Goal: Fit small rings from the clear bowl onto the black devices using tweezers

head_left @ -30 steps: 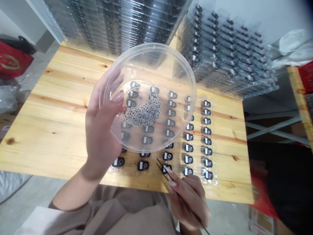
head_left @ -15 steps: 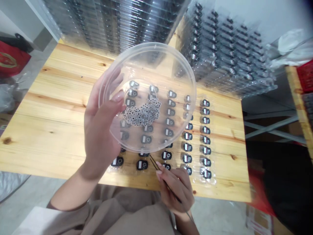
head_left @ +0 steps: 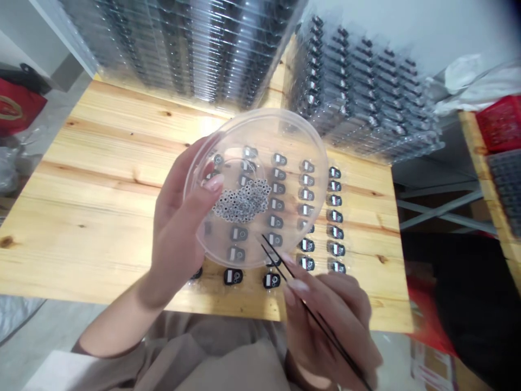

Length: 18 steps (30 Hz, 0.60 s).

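My left hand (head_left: pixel 179 228) grips a clear round plastic lid (head_left: pixel 293 141) by its left side, thumb on the inner face. On the lid lies a cluster of small silvery ring-like parts (head_left: pixel 244 202). My right hand (head_left: pixel 331 320) pinches black tweezers (head_left: pixel 313 315). Their tips are slightly apart with nothing visible between them, in front of the lid's lower right part. Behind and below the lid, a clear plastic tray (head_left: pixel 291 271) lies on the table, holding rows of small black devices (head_left: pixel 233 276) with white labels. Several of these show through the lid.
Tall stacks of clear trays (head_left: pixel 175 49) stand at the table's back left, and more filled trays (head_left: pixel 358 81) at the back right. The wooden table (head_left: pixel 81 190) spans the view. A red crate (head_left: pixel 499 125) sits on a shelf to the right.
The lid has moved slightly down and right, tilting more. My right hand has risen to the right, bringing the tweezers' tips up in front of the lid.
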Motion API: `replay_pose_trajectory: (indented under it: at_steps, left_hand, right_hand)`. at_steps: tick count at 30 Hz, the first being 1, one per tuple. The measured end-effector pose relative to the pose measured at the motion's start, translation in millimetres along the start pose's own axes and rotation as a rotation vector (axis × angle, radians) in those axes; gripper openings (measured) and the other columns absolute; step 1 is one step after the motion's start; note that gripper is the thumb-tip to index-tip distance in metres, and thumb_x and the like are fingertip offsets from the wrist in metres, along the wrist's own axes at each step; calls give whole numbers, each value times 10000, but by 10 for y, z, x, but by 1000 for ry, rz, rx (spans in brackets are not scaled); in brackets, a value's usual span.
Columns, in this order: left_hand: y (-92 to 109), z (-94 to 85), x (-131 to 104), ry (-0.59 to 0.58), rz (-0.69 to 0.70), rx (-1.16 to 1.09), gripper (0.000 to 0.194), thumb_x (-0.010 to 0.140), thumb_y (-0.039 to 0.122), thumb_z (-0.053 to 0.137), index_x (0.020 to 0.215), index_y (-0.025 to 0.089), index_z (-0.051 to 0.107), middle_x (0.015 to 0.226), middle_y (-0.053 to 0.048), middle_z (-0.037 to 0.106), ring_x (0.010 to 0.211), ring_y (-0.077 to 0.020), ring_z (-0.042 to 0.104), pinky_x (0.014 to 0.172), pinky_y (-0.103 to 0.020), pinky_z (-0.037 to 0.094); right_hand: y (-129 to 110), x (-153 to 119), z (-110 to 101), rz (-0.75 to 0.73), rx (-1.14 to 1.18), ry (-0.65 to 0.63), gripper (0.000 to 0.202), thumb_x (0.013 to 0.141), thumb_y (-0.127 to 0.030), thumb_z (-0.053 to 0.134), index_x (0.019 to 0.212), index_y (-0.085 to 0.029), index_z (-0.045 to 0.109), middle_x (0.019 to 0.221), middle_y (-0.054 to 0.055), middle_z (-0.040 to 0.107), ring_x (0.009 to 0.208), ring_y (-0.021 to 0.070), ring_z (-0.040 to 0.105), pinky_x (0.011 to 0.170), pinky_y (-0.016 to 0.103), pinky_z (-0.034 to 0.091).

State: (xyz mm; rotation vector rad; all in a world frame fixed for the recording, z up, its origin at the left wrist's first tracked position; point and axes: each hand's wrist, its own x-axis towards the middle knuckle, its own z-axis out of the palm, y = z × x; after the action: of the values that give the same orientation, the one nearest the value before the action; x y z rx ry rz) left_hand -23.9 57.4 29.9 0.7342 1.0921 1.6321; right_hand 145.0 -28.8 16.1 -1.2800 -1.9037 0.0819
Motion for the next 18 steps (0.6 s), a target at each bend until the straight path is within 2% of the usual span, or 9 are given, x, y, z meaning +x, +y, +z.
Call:
replay_pose_trajectory:
  at_steps: [4,11,18]
  left_hand:
    - [-21,-17,-16,-49,36,24,324,776,178,631,1051,334,699,1194,55,638,1253,-235,492,1137,-401,330]
    - [-13,-16,-35,-33,-18,31,318,771,213,647,1052,356,693,1227,58,620,1265,-251,471,1093,-411,375]
    - [-15,-3,-25,-10,-19,43,343,734,208,662,1051,337,684,1235,37,609,1264,-273,471,1058,-423,403]
  right_hand:
    - [-3,249,193,35,15,17,339,823,-157,628,1133,-293,599,958,4,722,729,174,625,647,336,494]
    - [-16,236,255,91,-24,56,254,789,-106,673,994,-255,652,870,-13,712,673,136,566,629,291,481]
    - [9,245,284,108,-34,44,249,787,-125,676,981,-280,654,857,-25,703,692,143,567,644,292,479]
